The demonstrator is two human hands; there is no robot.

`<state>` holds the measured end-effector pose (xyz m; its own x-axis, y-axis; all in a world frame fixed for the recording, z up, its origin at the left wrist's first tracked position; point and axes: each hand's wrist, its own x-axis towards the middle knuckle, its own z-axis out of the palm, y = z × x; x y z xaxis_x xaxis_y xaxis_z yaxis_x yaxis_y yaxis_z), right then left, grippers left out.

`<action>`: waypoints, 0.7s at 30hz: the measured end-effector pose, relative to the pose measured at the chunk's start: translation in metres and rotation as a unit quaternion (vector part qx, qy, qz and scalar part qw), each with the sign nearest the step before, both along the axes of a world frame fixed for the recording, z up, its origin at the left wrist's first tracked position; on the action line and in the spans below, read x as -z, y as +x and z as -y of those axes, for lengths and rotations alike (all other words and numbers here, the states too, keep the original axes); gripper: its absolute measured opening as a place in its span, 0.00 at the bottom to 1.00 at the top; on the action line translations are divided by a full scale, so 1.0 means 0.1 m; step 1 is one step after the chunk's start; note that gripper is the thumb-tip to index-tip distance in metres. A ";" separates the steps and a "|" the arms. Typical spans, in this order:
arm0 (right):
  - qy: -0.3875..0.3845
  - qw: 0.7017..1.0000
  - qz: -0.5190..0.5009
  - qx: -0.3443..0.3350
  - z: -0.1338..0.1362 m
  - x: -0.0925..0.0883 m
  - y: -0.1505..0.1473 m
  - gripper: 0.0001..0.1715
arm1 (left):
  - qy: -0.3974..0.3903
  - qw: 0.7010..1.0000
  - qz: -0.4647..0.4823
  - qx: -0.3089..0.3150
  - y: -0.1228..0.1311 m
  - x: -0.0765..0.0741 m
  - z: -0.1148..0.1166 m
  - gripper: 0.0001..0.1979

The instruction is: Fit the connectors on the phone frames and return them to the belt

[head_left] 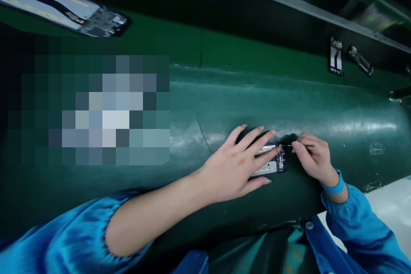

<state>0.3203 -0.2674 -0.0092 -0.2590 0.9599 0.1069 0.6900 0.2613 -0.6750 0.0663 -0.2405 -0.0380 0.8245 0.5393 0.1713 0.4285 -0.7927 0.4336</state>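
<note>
Head view. Left hand (236, 165): fingers spread wide, laid over an opened phone (281, 163), gripping nothing. Right hand (313, 156): thumb and fingers pinched closed on a thin tool (310, 146), its tip at the phone's right end; contact cannot be told. Phone: flat on the green table (221, 98). Wristband (334, 185): blue, right wrist. Beyond, upper right: two more opened phones, one upright (332, 61), one slanted (362, 62).
</note>
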 end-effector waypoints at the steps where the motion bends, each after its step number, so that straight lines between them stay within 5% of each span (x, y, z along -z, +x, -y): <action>1: 0.013 1.000 -0.004 -0.007 -0.02 0.05 -0.02 0.24 | 0.001 1.000 -0.003 0.000 0.00 0.00 0.00 0.31; 5: 0.029 0.999 0.010 -0.040 -0.05 0.14 -0.06 0.20 | 0.010 1.000 -0.015 0.001 0.00 0.00 0.00 0.32; 13: 0.025 0.999 -0.011 0.019 -0.08 0.14 -0.08 0.21 | 0.016 1.000 -0.013 -0.013 0.01 -0.03 -0.01 0.29; 18: -0.168 0.981 -0.054 0.083 -0.27 0.04 -0.04 0.25 | 0.007 0.998 0.002 -0.057 0.05 -0.04 0.02 0.28; 21: -0.388 0.918 -0.069 0.044 -0.40 -0.07 -0.02 0.24 | 0.024 0.998 0.005 -0.050 0.05 -0.03 0.04 0.29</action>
<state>0.3179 -0.2270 -0.0027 -0.2126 0.7768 -0.5928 0.5800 -0.3879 -0.7163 0.0717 -0.2440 -0.0354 0.7655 0.6093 0.2068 0.5019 -0.7665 0.4007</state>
